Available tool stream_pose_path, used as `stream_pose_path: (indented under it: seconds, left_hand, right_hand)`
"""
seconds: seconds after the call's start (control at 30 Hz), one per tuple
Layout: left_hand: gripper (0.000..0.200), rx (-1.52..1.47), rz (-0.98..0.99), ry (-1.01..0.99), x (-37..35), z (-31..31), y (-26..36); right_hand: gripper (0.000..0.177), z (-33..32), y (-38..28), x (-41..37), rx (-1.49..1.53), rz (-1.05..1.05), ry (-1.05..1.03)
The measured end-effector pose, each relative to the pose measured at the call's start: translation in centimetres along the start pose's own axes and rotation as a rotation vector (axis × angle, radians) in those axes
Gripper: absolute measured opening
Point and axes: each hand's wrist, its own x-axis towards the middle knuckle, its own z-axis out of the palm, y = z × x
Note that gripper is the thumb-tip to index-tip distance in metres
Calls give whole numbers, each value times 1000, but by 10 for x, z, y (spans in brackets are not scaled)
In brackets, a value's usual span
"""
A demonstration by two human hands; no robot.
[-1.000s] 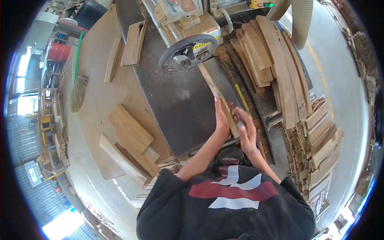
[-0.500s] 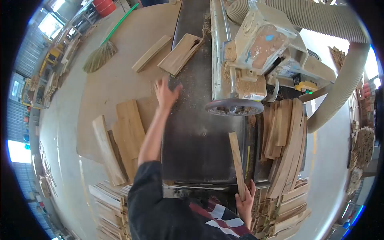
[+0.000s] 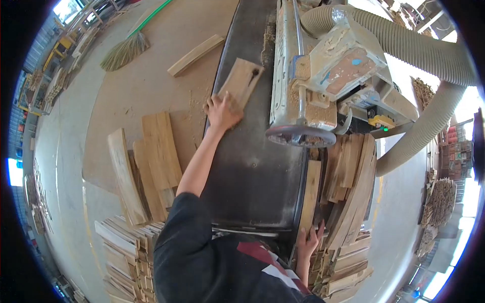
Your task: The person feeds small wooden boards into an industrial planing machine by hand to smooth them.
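Observation:
My left hand (image 3: 226,112) grips the near end of a short wooden board (image 3: 241,83), its fingers curled over the end. The board lies tilted on the dark machine table (image 3: 252,182) and has a dark knot near its far end. Low on the right, my right hand (image 3: 307,244) is at the near end of a narrow wooden strip (image 3: 309,197), thumb and fingers around it. This strip lies lengthwise along the table's right edge.
A machine head with a handwheel (image 3: 301,135) and a ribbed hose (image 3: 429,45) stands at the right. Stacked planks (image 3: 353,187) lie beside it. More boards (image 3: 160,146) rest on the left panel, along with a curved piece (image 3: 196,54). A broom (image 3: 126,50) lies farther left.
My left hand has reached forward and taken hold of the short board, which has shifted on the table. With my right hand, the strip has come down along the table's right edge.

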Motion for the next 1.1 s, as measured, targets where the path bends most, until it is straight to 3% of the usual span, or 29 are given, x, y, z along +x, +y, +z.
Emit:
stream_pose_path:
  seconds: [0.07, 0.2, 0.27, 0.3, 0.37, 0.47, 0.53, 0.57, 0.7, 0.77, 0.83, 0.87, 0.93, 0.97, 1.03, 1.1]
  left_hand:
    - [96, -54, 201, -213, -54, -35, -12]
    - [90, 7, 421, -273, -92, -67, -91]
    - [82, 64, 56, 248, -102, -46, -123]
    - [82, 74, 62, 250, -102, -40, -125]
    - [75, -160, -399, 271, -104, -27, -106]
    - [79, -372, -311, 127, -112, -32, -51]
    - [87, -124, -131, 134, -127, -30, -25]
    - [87, -125, -121, 128, -137, -31, -20]
    - [102, -237, 94, -38, -202, -24, 2]
    - [108, -289, 211, -177, -248, -33, 14]
    - [126, -303, 347, -501, -296, -56, 33]
    - [126, -299, 385, -544, -314, -57, 41]
    - [137, -268, 500, -655, -342, -57, 52]
    - [134, -260, 525, -628, -351, -51, 57]
    - [129, -261, 558, -613, -350, -51, 64]
    - [121, -275, 581, -529, -340, -54, 72]
  right_hand:
    - [52, 0, -2, 2, 69, 59, 6]
    - [50, 12, 24, -3, 61, 88, 34]
    - [49, 13, 30, -6, 76, 106, 55]
    - [48, 15, 30, -4, 72, 103, 85]
    - [47, 18, 25, -5, 70, 114, 114]
    - [44, 15, 16, -6, -39, 5, 196]
    - [38, 16, 7, -5, -164, -225, 359]
    - [38, 18, 3, -6, -165, -214, 364]
    - [43, 38, -32, -4, 606, 124, -81]
    - [58, 62, -41, -5, 797, 420, -391]
    - [66, 88, -48, -13, 726, 435, -490]
    - [69, 92, -46, -17, 684, 466, -502]
    - [68, 151, 12, -27, 379, 75, -58]
    - [68, 138, 9, -24, 384, 112, -44]
    - [63, 95, -20, -12, 627, 385, -174]
    - [61, 107, -15, -9, 702, 417, -166]
